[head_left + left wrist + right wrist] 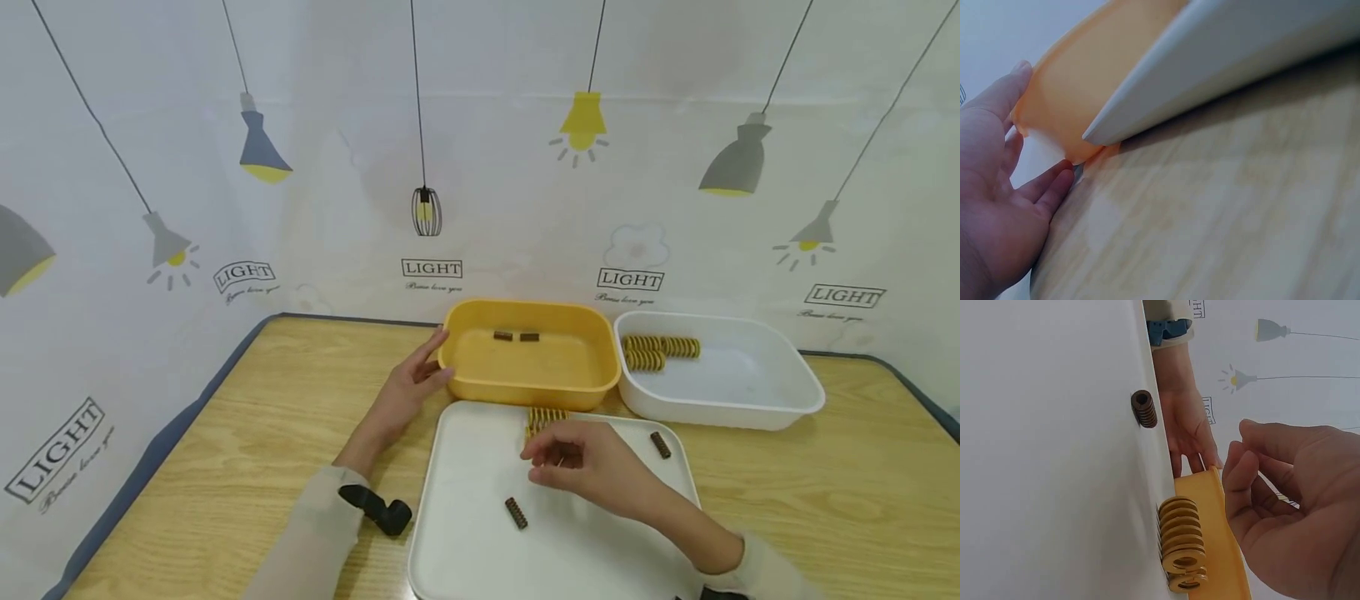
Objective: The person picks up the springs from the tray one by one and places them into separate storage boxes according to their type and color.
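My left hand (401, 396) rests against the left end of the yellow bin (532, 393), its fingers fairly straight and touching the wall and rim. Two small brown springs (529, 337) lie inside that bin. My right hand (592, 467) hovers over the white tray (465, 467), fingers loosely bent and thumb apart from them, with nothing between. Just beyond its fingertips are yellow springs (549, 414), partly hidden by the hand; the right wrist view shows two of these yellow springs (1181, 528) together. One brown spring (516, 513) lies mid-tray, another brown spring (660, 445) near its right edge.
A white bin (720, 412) stands right of the yellow one, with three yellow springs (645, 360) at its left end. Both bins stand behind the tray on a wooden table (247, 433). A lamp-print curtain (510, 192) hangs behind and at the left.
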The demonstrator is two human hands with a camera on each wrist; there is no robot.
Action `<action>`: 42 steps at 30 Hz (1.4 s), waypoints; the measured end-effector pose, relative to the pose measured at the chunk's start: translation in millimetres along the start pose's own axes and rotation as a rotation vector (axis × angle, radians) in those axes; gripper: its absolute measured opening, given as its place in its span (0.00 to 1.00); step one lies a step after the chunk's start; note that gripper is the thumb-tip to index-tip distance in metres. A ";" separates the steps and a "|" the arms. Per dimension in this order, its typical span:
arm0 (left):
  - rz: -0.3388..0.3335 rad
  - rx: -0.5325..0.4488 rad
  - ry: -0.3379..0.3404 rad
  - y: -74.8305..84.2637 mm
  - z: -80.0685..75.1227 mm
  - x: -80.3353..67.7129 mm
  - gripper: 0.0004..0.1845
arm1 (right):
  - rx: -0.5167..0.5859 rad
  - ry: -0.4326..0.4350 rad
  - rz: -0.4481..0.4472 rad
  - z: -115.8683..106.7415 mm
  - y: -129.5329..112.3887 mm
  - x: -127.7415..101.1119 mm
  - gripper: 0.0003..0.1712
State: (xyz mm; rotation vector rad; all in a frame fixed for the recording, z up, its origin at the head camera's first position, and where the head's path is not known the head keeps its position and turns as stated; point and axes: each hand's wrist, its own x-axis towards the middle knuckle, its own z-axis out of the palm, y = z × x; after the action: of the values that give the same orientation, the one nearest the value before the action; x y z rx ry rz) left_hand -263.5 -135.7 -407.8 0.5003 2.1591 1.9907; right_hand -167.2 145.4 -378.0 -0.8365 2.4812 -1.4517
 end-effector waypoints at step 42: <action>-0.001 0.001 0.008 -0.1 0.4 0.7 0.34 | 0.030 -0.084 0.084 31.8 8.9 -18.8 0.17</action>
State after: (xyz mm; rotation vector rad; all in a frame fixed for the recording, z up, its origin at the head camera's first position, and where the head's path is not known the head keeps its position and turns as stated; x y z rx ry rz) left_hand -264.0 -135.1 -407.9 0.4923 2.1640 1.9945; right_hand -142.5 134.6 -404.9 -0.7619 2.3972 -1.3927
